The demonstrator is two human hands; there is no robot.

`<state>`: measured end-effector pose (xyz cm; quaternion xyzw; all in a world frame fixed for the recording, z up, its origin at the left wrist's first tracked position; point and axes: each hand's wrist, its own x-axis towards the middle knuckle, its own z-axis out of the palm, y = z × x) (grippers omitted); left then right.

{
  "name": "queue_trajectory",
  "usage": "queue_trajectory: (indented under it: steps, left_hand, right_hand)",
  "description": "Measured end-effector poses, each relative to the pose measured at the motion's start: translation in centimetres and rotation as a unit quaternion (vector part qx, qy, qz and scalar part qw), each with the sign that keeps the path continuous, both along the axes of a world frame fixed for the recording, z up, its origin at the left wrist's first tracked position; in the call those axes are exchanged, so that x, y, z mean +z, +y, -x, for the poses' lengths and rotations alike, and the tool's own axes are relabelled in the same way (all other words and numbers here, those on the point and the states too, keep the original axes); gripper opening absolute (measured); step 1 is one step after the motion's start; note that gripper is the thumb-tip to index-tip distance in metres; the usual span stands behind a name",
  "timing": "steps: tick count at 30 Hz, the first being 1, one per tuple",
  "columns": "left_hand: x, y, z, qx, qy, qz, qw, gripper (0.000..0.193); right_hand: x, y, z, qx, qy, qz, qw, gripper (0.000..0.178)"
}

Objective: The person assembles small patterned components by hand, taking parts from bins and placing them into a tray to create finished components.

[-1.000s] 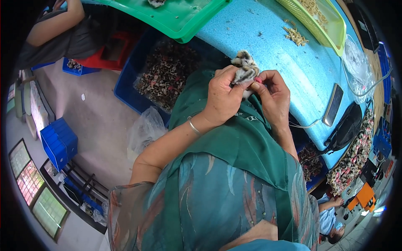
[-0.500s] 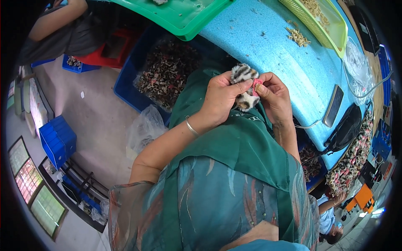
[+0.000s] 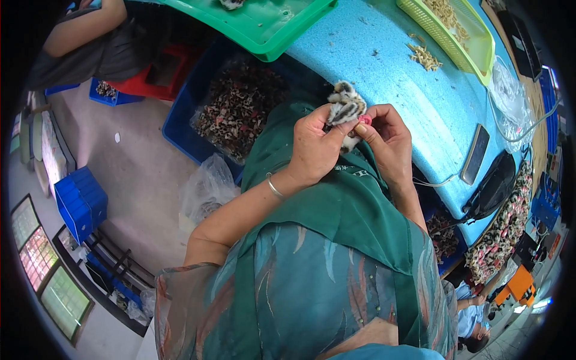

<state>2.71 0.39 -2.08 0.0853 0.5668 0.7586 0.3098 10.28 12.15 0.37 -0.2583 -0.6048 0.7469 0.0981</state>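
Observation:
Between my hands, just off the near edge of the blue table, is a small plush piece point(image 3: 349, 109) of cream fur with dark stripes. A pink bit of fabric point(image 3: 365, 119) pokes out at its right side. My left hand point(image 3: 318, 144) pinches the plush from the left, thumb against index finger. From the right, my right hand point(image 3: 387, 141) has its thumb and curled fingers closed on the pink fabric. The fingertips partly hide both, and whether a tool is held too cannot be made out.
A green tray point(image 3: 267, 48) and a yellow-green basket point(image 3: 474, 66) of small pale pieces sit on the blue table point(image 3: 384, 54). A phone point(image 3: 476, 154) and black bag point(image 3: 495, 186) lie at right. Left below, a blue bin point(image 3: 171, 135) holds many plush pieces. Another person's arm point(image 3: 84, 30) is upper left.
The plush piece has turned and shifted slightly up and left, showing more striped fur above my fingers. Less of the pink fabric shows now. Both hands keep their pinch.

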Motion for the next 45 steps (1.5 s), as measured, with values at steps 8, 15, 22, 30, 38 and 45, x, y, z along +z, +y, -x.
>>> queue_trajectory:
  steps: [8,15,22,30,38,45]
  left_hand:
    - [0.8,-0.6,0.5,-0.075,0.041,0.029,0.996,0.011]
    - [1.1,-0.4,0.6,-0.16,-0.147,-0.041,0.975,0.014]
    - [1.2,-0.3,0.4,-0.117,-0.19,-0.073,0.972,0.018]
    - [2.2,-0.1,1.3,0.01,0.336,0.118,0.934,0.05]
    - [0.7,-0.2,2.0,-0.145,0.498,0.154,0.841,0.022]
    - [-0.2,-0.6,2.1,-0.144,0.216,0.069,0.963,0.018]
  right_hand:
    - [-0.3,-1.2,-1.9,-0.05,-0.043,-0.121,0.99,0.015]
    - [-0.8,2.5,-2.3,0.022,-0.005,0.111,0.994,0.014]
    - [0.0,2.2,-1.9,-0.002,0.011,0.171,0.985,0.017]
    - [1.0,1.6,-2.0,0.041,-0.055,-0.285,0.956,0.008]
    - [3.5,1.2,-0.8,0.063,-0.001,-0.405,0.912,0.013]
    - [3.1,1.6,1.2,0.096,-0.038,-0.277,0.955,0.008]
